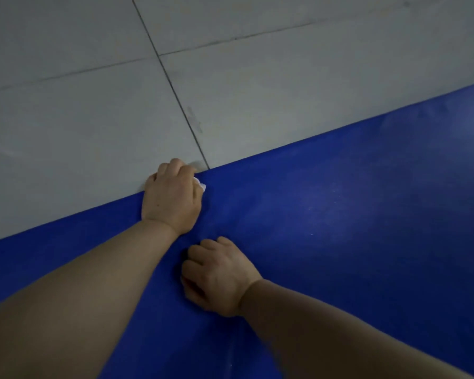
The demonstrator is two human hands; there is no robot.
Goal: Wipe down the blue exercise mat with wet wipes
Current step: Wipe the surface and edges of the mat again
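Observation:
The blue exercise mat (340,214) lies flat on the floor and fills the lower right of the view. My left hand (173,198) presses down at the mat's far edge, fingers curled over a white wet wipe (201,185) of which only a small corner shows. My right hand (216,277) rests as a closed fist on the mat just behind it; nothing shows inside it. Both forearms reach in from the bottom.
Grey floor tiles (93,105) with dark grout lines lie beyond the mat's far edge. The mat's edge runs diagonally from lower left to upper right.

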